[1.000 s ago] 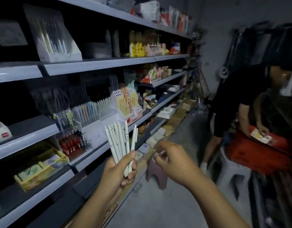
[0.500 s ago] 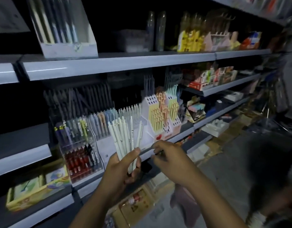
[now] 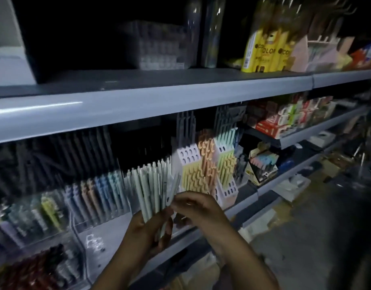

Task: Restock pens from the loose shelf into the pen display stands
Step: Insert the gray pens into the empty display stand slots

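Left hand [image 3: 146, 230], fingers curled round pale pens [image 3: 151, 191]; right hand [image 3: 198, 208] pinches one (blurry). Advise: draw it straight, bundle tight, then slot into display stand [image 3: 187, 155].

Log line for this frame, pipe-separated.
phase: pre-insert | left hand: grips pen bundle | right hand: at bundle, grip unclear | display stand: behind hands, free holes

The left hand [image 3: 147, 229] is holding a bunch of pale green pens [image 3: 149, 189], and they are fanning out and pointing up. The right hand [image 3: 199, 210] is pinching the outer pen [image 3: 174, 186] on the right side of the bunch. Behind the hands, a clear pen stand [image 3: 96, 191] and a white stand with holes [image 3: 188, 155] are sitting side by side on the shelf [image 3: 249, 197]. Both are holding colored pens.
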Tool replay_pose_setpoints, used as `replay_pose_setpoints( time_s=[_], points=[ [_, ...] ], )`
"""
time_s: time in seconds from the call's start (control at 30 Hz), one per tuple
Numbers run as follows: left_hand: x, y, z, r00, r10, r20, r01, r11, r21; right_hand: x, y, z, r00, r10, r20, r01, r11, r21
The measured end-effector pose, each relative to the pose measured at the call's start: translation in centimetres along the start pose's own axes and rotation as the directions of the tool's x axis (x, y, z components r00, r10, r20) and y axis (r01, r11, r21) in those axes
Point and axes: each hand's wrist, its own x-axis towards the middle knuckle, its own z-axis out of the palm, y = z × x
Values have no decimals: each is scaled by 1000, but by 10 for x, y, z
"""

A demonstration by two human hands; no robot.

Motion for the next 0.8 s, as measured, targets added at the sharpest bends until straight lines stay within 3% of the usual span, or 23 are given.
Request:
replay_pose_setpoints(
  time_s=[0.2,0.4,0.53,0.67,0.8],
  points=[
    [28,-22,14,965,25,-261,-20,1000,19,63,22,-22,981,10,194,-21,998,52],
    [36,-36,17,797,-1,-604,-52,996,-71,110,34,-33,980,-39,195,25,997,72],
    [30,-45,8,754,-5,-657,-75,993,-94,128,52,-27,977,-124,174,139,988,-73],
    [24,-43,-5,771,33,-635,-112,990,-83,151,74,-15,957,-263,123,289,895,-341],
    [20,-38,-21,792,88,-605,-151,987,-54,175,83,0,922,-377,88,378,832,-406]
  ],
)
